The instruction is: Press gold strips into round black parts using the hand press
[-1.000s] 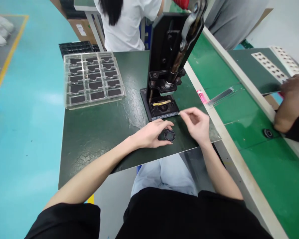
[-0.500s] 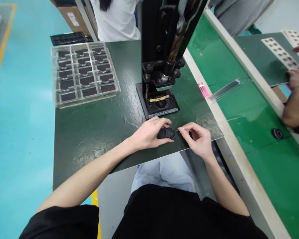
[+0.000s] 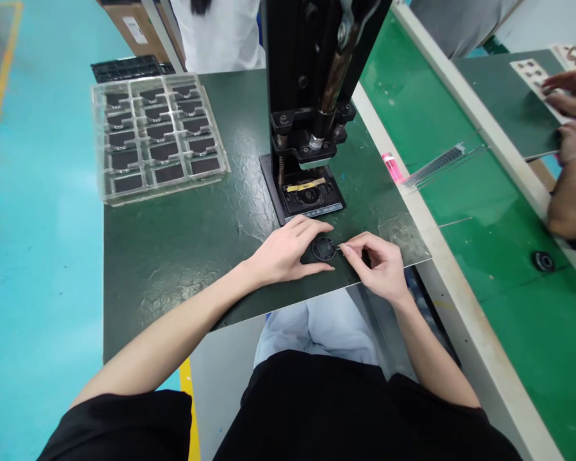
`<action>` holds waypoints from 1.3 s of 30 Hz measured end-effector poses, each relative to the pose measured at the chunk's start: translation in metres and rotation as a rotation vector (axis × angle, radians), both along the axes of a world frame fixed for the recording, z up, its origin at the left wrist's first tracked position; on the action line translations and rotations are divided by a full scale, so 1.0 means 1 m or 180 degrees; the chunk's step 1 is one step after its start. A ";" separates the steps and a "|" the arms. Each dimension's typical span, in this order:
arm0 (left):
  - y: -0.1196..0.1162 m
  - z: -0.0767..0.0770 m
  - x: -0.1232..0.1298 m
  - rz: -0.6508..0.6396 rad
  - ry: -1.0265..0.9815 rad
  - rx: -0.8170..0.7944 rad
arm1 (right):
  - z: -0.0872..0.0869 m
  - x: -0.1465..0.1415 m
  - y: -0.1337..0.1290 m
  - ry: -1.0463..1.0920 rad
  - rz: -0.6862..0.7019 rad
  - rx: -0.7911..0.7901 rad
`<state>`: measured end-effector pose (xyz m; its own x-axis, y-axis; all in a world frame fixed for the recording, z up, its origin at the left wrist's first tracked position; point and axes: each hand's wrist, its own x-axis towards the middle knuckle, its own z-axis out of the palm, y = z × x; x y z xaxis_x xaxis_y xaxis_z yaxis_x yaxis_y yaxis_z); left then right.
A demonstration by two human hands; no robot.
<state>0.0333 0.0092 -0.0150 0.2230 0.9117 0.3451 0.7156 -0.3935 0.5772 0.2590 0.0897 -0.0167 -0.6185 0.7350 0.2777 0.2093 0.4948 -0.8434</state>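
Observation:
A round black part [image 3: 324, 248] with a raised rim lies flat on the dark green tabletop [image 3: 182, 237]. My left hand [image 3: 288, 251] rests beside it, thumb and fingers spread apart around it without visibly gripping it. My right hand [image 3: 375, 261] pinches a thin, pale sliver [image 3: 338, 248] between thumb and forefinger. The sliver's tip is at the right rim of the round part; whether it touches is too small to tell. Just beyond my hands stands a black hand press [image 3: 307, 137], with a yellow strip [image 3: 306, 185] across its base.
A clear plastic tray [image 3: 223, 168] with dark rectangular pieces sits at the back left. To the right, a green conveyor belt [image 3: 499, 243] carries a black round part [image 3: 543, 260] and a bundle of thin strips [image 3: 436, 165]. A co-worker's hands [image 3: 573, 96] are across the belt.
My left fingers have opened away from the round part. My right hand has brought the sliver left to its rim. Across the belt, the co-worker's hand has lifted a ring.

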 end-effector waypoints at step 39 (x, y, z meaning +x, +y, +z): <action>-0.003 0.015 -0.002 0.0157 -0.0040 -0.0805 | 0.034 -0.051 0.034 0.0443 -0.0195 0.0195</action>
